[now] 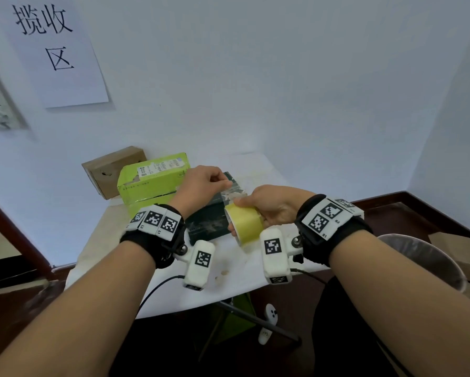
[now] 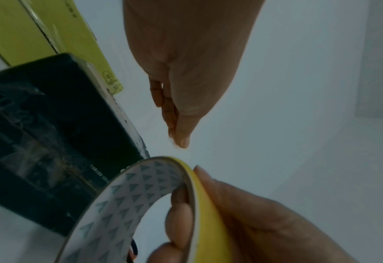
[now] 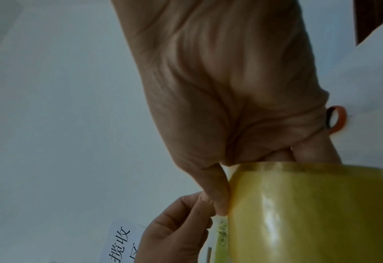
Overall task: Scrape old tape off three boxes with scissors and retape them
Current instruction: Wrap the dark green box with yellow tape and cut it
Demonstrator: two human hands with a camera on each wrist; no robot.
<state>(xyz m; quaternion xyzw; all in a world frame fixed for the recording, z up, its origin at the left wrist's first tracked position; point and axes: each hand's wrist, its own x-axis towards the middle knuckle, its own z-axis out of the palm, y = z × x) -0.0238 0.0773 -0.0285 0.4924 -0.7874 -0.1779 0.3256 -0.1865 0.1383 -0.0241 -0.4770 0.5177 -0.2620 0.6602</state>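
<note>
Forearms: both bare, nearest the head camera, each with a black wrist strap carrying white blocks printed with square black codes
Right hand [image 1: 272, 205]: curled round the tape roll [image 1: 246, 223], fingers through the core, thumb on the outer winding; roll held just above the near end of the dark box [image 1: 209, 221]
Tape roll: yellowish, glossy, translucent; inner core white with grey triangles; its axis lies roughly level and slants toward the near left, open end facing the left wrist camera
Left hand [image 1: 201, 186]: thumb and forefinger pinched together beside the right thumb at the edge of the roll; whether a free end of tape is between them cannot be told
Dark box: black with pale scuffed patches on top; flat on the desk [image 1: 234, 284], long axis running away from the person
Green box [image 1: 152, 180]: behind and left of the dark box, touching it; white label on top; torn edge
Brown box [image 1: 111, 170]: furthest left, against the wall
Scissors [image 3: 336, 119]: only an orange handle loop shows, behind the right hand
Wall: paper sheet [image 1: 57, 50] with handwritten characters
</note>
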